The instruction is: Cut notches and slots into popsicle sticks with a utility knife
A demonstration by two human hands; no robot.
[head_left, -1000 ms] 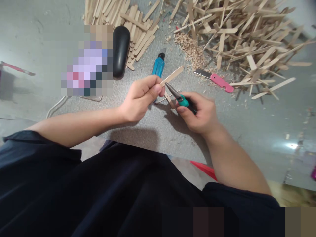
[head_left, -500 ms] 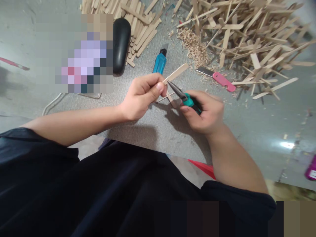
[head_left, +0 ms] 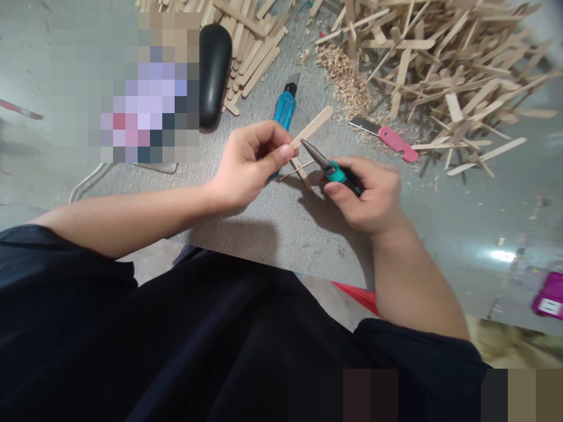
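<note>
A flat wooden craft stick (head_left: 314, 125) is pinched between the thumb and fingers of my left hand (head_left: 250, 161), its rounded end pointing up and right. My right hand (head_left: 367, 190) is wrapped round long-nose pliers (head_left: 333, 168) with green and black handles. The plier tips lie close to the stick's lower edge beside my left thumb; whether they touch it I cannot tell. Under the hands another craft stick (head_left: 302, 175) crosses a thin sliver on the table. Just beyond my left hand lies a blue utility knife (head_left: 286, 107) with its blade out, partly covered by the hand.
A large heap of crossed sticks (head_left: 457, 82) fills the back right, with wood shavings (head_left: 345, 79) beside it. A pink folding knife (head_left: 397, 143) lies open nearby. More loose sticks (head_left: 259, 61) and a black rounded object (head_left: 215, 76) are at back left. A purple item (head_left: 549, 293) sits far right.
The plier tips have shifted slightly away from my left fingers along the stick. The whole view has moved a little; both hands keep their hold.
</note>
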